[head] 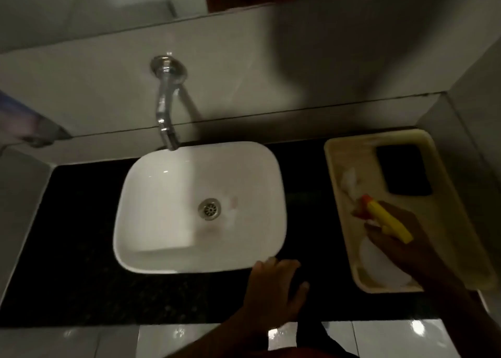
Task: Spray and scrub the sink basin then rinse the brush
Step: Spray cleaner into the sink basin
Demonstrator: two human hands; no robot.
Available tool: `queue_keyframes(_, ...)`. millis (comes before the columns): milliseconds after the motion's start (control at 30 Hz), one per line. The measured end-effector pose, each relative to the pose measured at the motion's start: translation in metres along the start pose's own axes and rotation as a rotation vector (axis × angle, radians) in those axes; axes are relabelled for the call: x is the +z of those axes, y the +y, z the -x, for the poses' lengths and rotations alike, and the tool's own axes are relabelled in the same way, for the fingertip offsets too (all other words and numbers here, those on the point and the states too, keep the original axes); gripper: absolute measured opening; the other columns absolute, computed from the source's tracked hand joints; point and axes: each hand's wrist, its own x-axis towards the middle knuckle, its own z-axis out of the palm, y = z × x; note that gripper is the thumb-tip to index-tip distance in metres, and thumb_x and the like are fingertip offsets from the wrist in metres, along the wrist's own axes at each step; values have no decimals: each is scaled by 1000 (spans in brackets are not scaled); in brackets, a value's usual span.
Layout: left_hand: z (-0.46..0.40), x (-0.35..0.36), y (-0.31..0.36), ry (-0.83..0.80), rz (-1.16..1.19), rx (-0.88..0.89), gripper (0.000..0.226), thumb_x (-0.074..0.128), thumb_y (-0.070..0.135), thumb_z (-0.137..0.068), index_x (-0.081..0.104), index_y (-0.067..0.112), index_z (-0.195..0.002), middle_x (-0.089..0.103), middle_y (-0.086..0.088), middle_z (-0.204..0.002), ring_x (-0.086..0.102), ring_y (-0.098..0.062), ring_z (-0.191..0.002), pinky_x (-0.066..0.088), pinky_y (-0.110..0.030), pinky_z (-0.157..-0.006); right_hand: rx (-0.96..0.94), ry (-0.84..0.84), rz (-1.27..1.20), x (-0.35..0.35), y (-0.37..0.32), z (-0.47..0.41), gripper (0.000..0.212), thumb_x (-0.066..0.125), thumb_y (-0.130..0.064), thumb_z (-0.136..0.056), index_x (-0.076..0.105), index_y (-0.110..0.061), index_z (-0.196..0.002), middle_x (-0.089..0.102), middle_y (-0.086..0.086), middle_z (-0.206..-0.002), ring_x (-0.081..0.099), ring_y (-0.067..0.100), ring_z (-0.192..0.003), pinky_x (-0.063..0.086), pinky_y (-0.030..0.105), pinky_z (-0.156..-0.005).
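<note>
At right of frame, the right hand [398, 238] has its fingers clamped on the spray bottle [379, 238] in the tray [341, 151], likely to lift it. The left hand [273, 290], fingers apart, rests beside the sink [168, 184] at centre, probably for balance.

A black counter [81, 249] carried a white sink [162, 222] and, right of the left hand's fingers [271, 265], a tray [336, 168].

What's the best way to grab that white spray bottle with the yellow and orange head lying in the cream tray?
Grip the white spray bottle at its narrow neck just below the yellow trigger head, coming from above. It lies flat in the cream plastic tray, body toward the near end, so the tray walls block the sides. The right hand already wraps it there; the left hand rests on the counter.
</note>
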Motion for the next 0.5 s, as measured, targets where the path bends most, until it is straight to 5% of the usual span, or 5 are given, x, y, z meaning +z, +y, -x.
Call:
queue_keyframes(100,43,-55,-89,313,-45,-26,37,59,43,-86,61,21,-116,70,2,-107,64,-24,-96,42,-37,-83,-65,-113,106,62,-35,2,56,64,12,-79,65,-36,-109,68,-23,-110,63,0,-100,46,10,-85)
queue_keyframes(167,57,-92,-157,396,-163,-84,44,55,45,-86,59,18,-122,68,-4,-121,63,-29,-108,41,-42,-90,-46,-175,113,103,-44,5,59,63,20,-75,63,-31,-106,72,-3,-99,66,11,-91,50,17,-80)
queue_keyframes(233,66,-124,-220,363,-281,-185,56,48,53,-87,57,16,-129,58,-8,-140,55,-31,-124,38,-51,-97,26,-247,102,131,-54,0,52,60,26,-72,67,-21,-94,71,12,-89,66,20,-84,51,28,-74)
queue_keyframes(333,68,-156,-286,210,-365,-390,81,35,68,-84,40,17,-147,33,-8,-161,30,-32,-146,23,-61,-110,94,-312,196,167,-67,-7,40,59,23,-66,68,-14,-77,68,10,-79,65,23,-75,52,31,-65)
queue_keyframes(500,48,-160,-306,117,-341,-450,103,28,85,-73,21,25,-157,16,-4,-167,12,-32,-153,13,-65,-115,252,-259,338,196,-84,-17,26,62,13,-68,68,-12,-76,66,10,-75,65,26,-68,55,37,-58)
